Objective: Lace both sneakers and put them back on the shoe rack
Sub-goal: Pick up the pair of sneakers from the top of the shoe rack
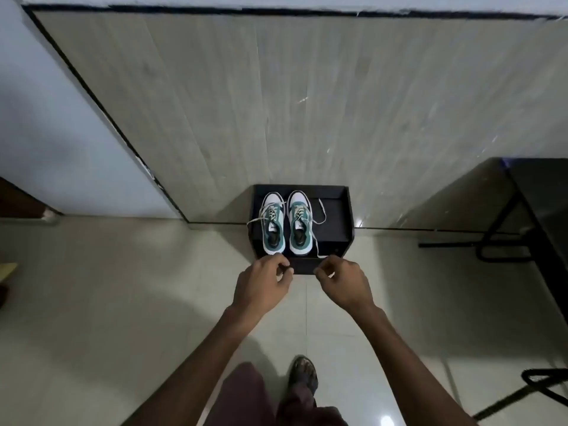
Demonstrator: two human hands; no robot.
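Two light sneakers (286, 223) with limp laces are best gripped at stiff heels; curled fingers (282, 267) seemingly hold nothing.

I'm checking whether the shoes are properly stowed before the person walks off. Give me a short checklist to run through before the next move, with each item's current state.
1. Both sneakers on the black rack: ok; left sneaker and right sneaker sit side by side, toes to the wall.
2. Laces threaded through the eyelets: ok on both, as far as shows.
3. Lace ends tied: not ok; loose white laces trail out beside both sneakers.
4. Laces inside the rack: not ok; one end hangs over the left edge.
5. Left hand and right hand clear of the sneakers: ok, both at the rack's front edge.
6. Hands empty: cannot tell; fingers are curled.
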